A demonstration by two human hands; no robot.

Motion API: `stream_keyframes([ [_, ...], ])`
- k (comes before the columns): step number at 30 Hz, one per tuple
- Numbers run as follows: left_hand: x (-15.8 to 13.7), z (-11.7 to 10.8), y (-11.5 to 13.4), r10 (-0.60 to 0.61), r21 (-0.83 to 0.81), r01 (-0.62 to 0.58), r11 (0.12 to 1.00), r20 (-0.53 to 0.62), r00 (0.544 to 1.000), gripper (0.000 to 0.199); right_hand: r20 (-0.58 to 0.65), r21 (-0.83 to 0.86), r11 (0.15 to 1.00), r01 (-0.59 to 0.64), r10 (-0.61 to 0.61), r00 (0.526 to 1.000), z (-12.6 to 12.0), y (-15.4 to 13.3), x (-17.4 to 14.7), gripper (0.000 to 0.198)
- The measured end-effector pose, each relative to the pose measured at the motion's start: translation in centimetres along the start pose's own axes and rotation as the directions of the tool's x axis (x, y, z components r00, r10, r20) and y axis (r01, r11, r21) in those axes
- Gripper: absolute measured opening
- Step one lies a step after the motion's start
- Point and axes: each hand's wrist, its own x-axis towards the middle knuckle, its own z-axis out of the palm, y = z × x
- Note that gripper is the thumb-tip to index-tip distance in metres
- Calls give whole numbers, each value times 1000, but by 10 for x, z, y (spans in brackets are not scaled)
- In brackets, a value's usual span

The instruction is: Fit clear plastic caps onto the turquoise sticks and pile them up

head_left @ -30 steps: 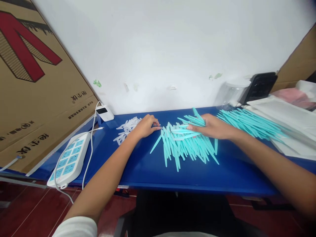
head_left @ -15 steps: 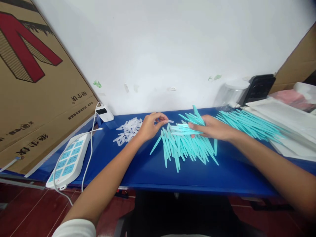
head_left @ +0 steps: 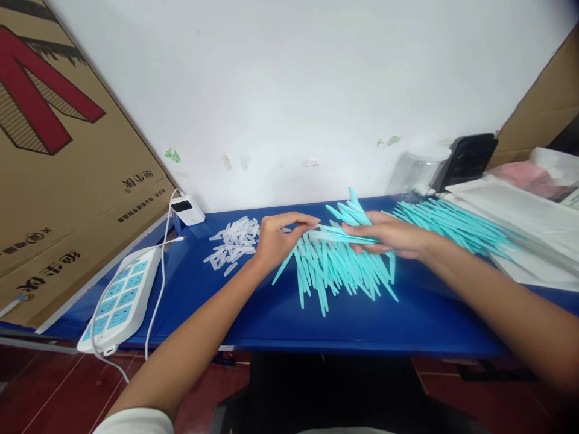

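My left hand (head_left: 283, 238) is closed in a pinch, thumb and forefinger together at the tip of a teal stick; the small translucent cap between them is mostly hidden. My right hand (head_left: 384, 233) is wrapped round several slender teal plastic sticks (head_left: 350, 211), some pointing left toward my left fingertips, others fanned upward. Beneath both hands spreads a pile of similar teal sticks (head_left: 337, 274), their tapered ends toward me; some pale, translucent tips show among them. Left of my left hand lies a heap of small translucent caps (head_left: 236, 238).
More teal sticks (head_left: 452, 229) lie at right beside white packaging (head_left: 534, 211). A lidded clear jar (head_left: 423, 172) and a black stand (head_left: 468, 160) are behind them. At left are a power strip (head_left: 122, 301), a white device (head_left: 187, 209), cables and a big cardboard box (head_left: 67, 181).
My left hand has moved slightly right, bringing the translucent cap from just short of the held sticks to a stick's tip. My right hand keeps its hold; the view has shifted a little.
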Motion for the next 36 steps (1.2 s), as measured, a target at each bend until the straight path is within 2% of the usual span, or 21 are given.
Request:
stream_keyframes([
  [3,1,1,6,-76,-116,77,990,13,997,4,50,22,1000,-10,9,999,2,-3,-1,49],
  [7,4,1,5,-159,-284,159,946,20,987,16,75,8,1000,17,-17,997,4,-6,-3,51],
  [11,5,3,-2,-203,-354,196,914,18,979,23,86,6,1000,22,-22,996,4,-7,-4,51],
  [14,4,4,-4,-210,-356,195,914,-4,978,24,91,36,999,16,-19,996,5,-7,-4,49],
  [17,3,5,1,-175,-344,150,927,-42,984,19,105,135,991,1,-15,994,5,-6,-3,45],
  [22,4,5,11,-125,-363,94,927,-64,990,18,233,339,939,-59,-23,972,0,2,1,41],
  [26,5,2,11,-170,-426,144,893,-24,985,25,299,373,924,-81,-37,954,-2,6,3,43],
  [29,6,-1,7,-232,-501,221,837,40,972,30,252,323,944,-65,-20,967,1,3,0,42],
  [33,6,-1,4,-340,-576,348,740,127,932,40,135,204,978,-37,9,991,8,-4,-4,42],
  [36,6,0,4,-383,-622,395,676,162,909,43,106,134,991,-19,4,994,11,-7,-6,43],
])
